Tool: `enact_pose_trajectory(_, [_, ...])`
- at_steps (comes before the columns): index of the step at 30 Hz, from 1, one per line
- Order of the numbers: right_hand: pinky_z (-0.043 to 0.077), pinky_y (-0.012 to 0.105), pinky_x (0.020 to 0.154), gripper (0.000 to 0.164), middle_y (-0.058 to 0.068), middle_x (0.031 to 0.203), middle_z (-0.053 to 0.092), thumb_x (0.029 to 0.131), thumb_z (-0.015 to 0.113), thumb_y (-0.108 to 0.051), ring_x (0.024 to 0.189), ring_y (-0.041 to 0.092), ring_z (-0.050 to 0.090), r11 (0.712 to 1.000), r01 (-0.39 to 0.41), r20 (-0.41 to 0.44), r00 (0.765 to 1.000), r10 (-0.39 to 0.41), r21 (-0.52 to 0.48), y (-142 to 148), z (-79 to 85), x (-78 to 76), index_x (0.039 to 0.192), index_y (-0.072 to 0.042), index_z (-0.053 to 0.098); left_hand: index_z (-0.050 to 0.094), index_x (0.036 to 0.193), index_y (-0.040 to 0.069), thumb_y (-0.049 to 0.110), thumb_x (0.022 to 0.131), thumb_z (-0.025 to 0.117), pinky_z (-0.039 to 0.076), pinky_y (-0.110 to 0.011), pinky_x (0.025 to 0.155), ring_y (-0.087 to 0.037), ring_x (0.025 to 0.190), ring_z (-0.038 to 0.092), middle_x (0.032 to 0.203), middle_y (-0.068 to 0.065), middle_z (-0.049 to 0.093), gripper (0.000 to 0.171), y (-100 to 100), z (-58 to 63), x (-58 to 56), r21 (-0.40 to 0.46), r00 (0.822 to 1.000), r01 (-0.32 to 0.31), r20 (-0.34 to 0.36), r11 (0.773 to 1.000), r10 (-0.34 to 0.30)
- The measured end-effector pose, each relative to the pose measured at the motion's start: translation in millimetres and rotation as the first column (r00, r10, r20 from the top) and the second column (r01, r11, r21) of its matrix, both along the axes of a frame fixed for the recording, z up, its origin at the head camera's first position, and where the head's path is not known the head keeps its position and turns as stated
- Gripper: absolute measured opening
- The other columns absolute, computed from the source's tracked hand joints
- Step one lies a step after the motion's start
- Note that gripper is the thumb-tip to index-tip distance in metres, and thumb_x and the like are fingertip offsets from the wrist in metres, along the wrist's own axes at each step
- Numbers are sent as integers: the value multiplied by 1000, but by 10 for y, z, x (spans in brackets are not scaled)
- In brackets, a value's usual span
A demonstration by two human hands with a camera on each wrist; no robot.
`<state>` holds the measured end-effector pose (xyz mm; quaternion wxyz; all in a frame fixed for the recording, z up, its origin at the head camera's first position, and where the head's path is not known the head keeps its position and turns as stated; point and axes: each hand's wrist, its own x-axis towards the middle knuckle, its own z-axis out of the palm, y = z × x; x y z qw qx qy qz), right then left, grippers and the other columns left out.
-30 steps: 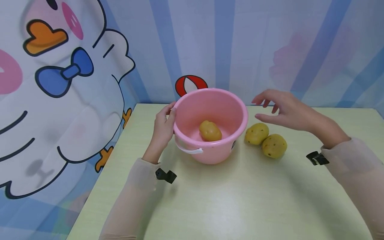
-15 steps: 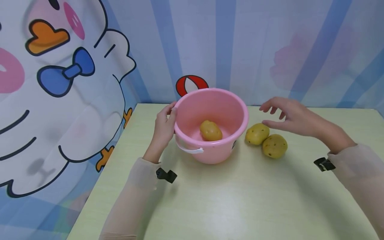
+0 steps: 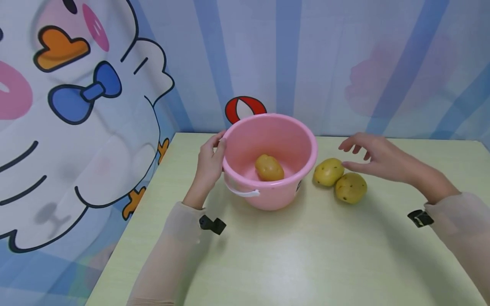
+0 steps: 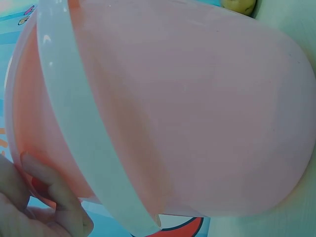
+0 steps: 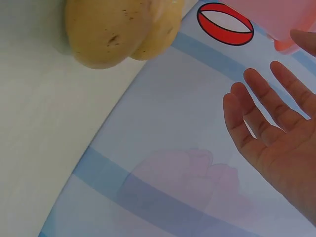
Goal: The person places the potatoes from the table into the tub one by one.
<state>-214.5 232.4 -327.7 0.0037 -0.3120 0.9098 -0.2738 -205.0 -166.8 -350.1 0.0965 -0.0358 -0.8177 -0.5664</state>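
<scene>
A pink bucket stands upright on the table, with one potato lying inside it. My left hand grips the bucket's left rim, and the left wrist view shows its fingers bent at that rim beside the white handle. Two more potatoes, a left one and a nearer one, lie side by side to the right of the bucket. Just above and to their right hovers my right hand, fingers spread and relaxed, holding nothing. In the right wrist view its palm faces the camera.
The pale wooden table reaches back to a striped blue cloth backdrop. On the left hangs a cloth printed with a large white cartoon bird. Small black devices sit at both sleeve cuffs.
My right hand has moved right and down toward the near side, away from the bucket and lower beside the two loose potatoes. The left hand and the bucket have stayed in place.
</scene>
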Motion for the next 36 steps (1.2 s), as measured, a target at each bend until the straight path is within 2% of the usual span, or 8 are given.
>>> enact_pose_trajectory(6, [54,43,74,38,8,117,63,90,75,-19,100,24,57,999,-13,9,1000,12,33,75,-161,12,122,-5,61,48,147,6,26,108,42,59,-27,63,-34,94,63,116,-16,55,44,10,7,4,2,1000,0,-5,1000,0])
enact_pose_trajectory(12, [52,43,75,36,8,118,62,91,74,-21,104,26,55,1000,-8,46,999,7,23,151,-321,29,121,-4,62,48,147,6,26,108,42,59,-28,65,-31,94,62,116,-16,55,44,9,4,-1,3,1000,0,-6,1000,0])
enact_pose_trajectory(20, [50,50,84,37,10,114,65,88,77,-18,102,29,58,999,-31,13,999,31,23,203,-526,25,117,0,64,47,147,5,25,108,42,59,-28,65,-33,95,62,117,-16,55,44,5,-2,-5,7,1000,5,-9,1000,-5])
enact_pose_trajectory(36, [45,54,90,41,11,113,63,85,81,-24,107,31,55,1000,11,33,999,-11,4,270,-774,49,116,-1,66,48,147,7,26,108,44,58,-26,64,-31,95,62,119,-15,55,44,11,-26,-8,12,1000,-1,-1,1000,1])
